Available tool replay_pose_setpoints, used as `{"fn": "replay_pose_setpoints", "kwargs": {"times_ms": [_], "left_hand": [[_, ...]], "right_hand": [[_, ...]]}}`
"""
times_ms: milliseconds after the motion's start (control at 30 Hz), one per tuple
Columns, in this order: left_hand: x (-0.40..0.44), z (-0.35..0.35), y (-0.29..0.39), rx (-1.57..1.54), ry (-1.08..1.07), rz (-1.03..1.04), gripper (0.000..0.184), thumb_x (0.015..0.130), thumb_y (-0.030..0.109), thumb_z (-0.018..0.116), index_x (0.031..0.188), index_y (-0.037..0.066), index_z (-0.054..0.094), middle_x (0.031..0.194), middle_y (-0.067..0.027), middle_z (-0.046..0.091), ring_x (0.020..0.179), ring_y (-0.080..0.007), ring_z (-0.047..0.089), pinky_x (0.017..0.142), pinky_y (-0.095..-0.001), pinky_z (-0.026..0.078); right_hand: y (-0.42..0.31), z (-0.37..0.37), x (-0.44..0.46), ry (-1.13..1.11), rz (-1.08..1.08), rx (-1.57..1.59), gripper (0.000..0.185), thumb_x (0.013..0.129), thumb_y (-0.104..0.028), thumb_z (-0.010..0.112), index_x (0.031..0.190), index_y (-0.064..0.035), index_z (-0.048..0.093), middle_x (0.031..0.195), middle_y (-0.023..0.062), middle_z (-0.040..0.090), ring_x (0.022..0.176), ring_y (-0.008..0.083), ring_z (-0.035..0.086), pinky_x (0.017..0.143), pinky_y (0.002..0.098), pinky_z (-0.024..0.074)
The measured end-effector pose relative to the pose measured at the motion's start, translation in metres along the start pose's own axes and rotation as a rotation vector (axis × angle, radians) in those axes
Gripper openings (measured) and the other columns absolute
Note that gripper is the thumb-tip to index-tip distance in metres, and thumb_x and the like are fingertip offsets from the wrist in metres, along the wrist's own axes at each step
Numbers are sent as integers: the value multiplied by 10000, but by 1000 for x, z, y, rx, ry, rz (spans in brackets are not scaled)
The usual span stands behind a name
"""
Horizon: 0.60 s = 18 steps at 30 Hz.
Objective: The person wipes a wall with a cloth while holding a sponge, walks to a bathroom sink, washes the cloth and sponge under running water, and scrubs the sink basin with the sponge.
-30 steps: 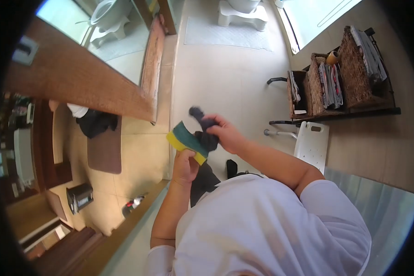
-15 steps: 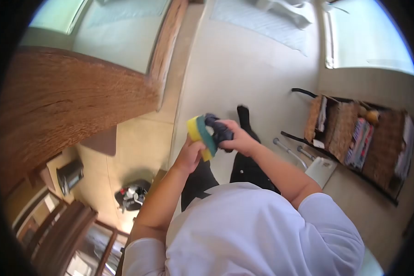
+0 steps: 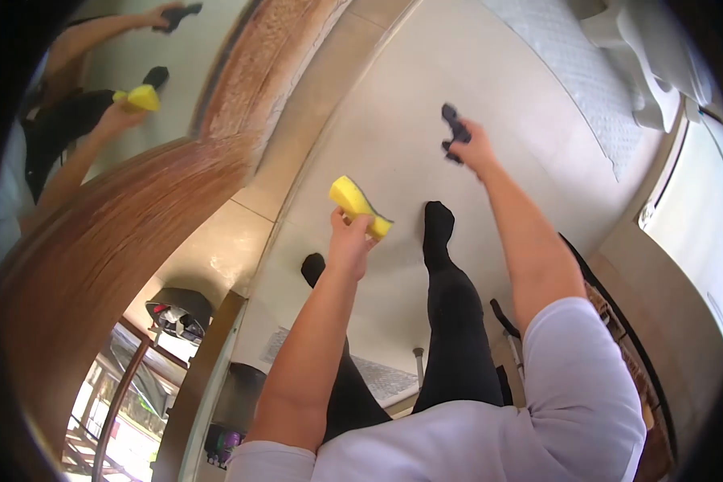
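Two hands in use, held well apart. Left hand (image 3: 350, 247): fingers and thumb pinched on one yellow sponge (image 3: 348, 195), a dark edge along its right side, raised over the pale floor (image 3: 377, 136). Right hand (image 3: 475, 150): closed around one dark object (image 3: 453, 123), kind unclear, farther forward. Below: two black-clad feet (image 3: 438, 225). Upper left: one wood-framed mirror (image 3: 181, 64), reflecting both hands. Upper right: one textured mat (image 3: 566, 72).

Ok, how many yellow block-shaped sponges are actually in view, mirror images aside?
1: the yellow foam sponge with a dark edge, in the left hand. The wood-framed mirror at upper left only shows its reflection; others may be hidden.
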<state>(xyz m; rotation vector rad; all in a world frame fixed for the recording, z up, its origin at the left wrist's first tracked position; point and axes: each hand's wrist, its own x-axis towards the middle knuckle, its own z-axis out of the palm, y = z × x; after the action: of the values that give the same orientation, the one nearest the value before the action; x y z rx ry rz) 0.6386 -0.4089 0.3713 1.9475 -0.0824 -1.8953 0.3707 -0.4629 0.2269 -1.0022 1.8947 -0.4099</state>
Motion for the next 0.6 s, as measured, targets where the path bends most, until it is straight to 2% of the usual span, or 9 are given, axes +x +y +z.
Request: {"fn": "replay_pose_setpoints", "kwargs": {"times_ms": [33, 100, 167, 267, 333, 367, 467, 600], "left_hand": [[12, 8, -4, -87, 3, -49, 601, 756, 65, 506, 1266, 104, 191, 1129, -110, 393, 1006, -238, 458, 824, -433, 422], [32, 14, -10, -238, -33, -103, 567, 763, 73, 502, 1243, 94, 201, 1129, -119, 386, 1008, -252, 456, 838, -438, 417], [41, 15, -20, -317, -43, -141, 507, 770, 84, 497, 1204, 84, 235, 1116, -120, 394, 1006, -260, 457, 847, -443, 415], [51, 3, -41, -362, -33, -200, 383, 781, 100, 486, 1124, 71, 318, 1068, -110, 432, 991, -258, 470, 846, -444, 422], [54, -15, -59, -448, -39, -276, 308, 788, 107, 476, 1073, 65, 369, 1025, -104, 464, 973, -255, 487, 833, -441, 434], [53, -22, -67, -495, -12, -296, 241, 790, 109, 471, 1020, 66, 412, 984, -97, 497, 945, -254, 512, 803, -428, 457], [52, -40, -77, -449, 88, -306, 249, 795, 110, 466, 1033, 69, 406, 993, -103, 504, 939, -259, 523, 782, -420, 469], [49, -49, -79, -421, 101, -320, 253, 790, 104, 470, 1036, 94, 409, 999, -105, 518, 956, -256, 520, 803, -427, 463]], "right_hand": [[-9, -9, 22, 66, -174, -182, 525, 609, -122, 643, 1125, -114, 547, 1139, 153, 482, 1040, 293, 492, 862, 357, 435], [0, -11, 77, 92, -214, -286, 514, 614, -94, 620, 1122, -139, 549, 1191, 134, 468, 1079, 295, 473, 905, 362, 396], [-1, -12, 115, 98, -295, -401, 521, 636, -115, 597, 1149, -170, 523, 1197, 115, 473, 1140, 258, 428, 957, 393, 316], [-1, 3, 155, 24, -226, -471, 532, 682, -122, 561, 1196, -240, 490, 1269, 76, 408, 1164, 314, 379, 989, 393, 300], [22, 28, 170, 94, -229, -659, 534, 714, -128, 538, 1223, -273, 463, 1288, 60, 385, 1171, 327, 357, 993, 404, 300], [37, 45, 168, 117, -230, -748, 536, 730, -131, 526, 1237, -290, 449, 1298, 52, 374, 1174, 333, 346, 995, 409, 300], [55, 82, 146, 273, -364, -753, 534, 751, -131, 512, 1250, -305, 436, 1304, 35, 368, 1187, 323, 325, 973, 428, 321], [77, 126, 79, 88, -593, -681, 502, 745, -78, 488, 1199, -292, 493, 1268, 26, 398, 1162, 317, 358, 935, 447, 338]]}}
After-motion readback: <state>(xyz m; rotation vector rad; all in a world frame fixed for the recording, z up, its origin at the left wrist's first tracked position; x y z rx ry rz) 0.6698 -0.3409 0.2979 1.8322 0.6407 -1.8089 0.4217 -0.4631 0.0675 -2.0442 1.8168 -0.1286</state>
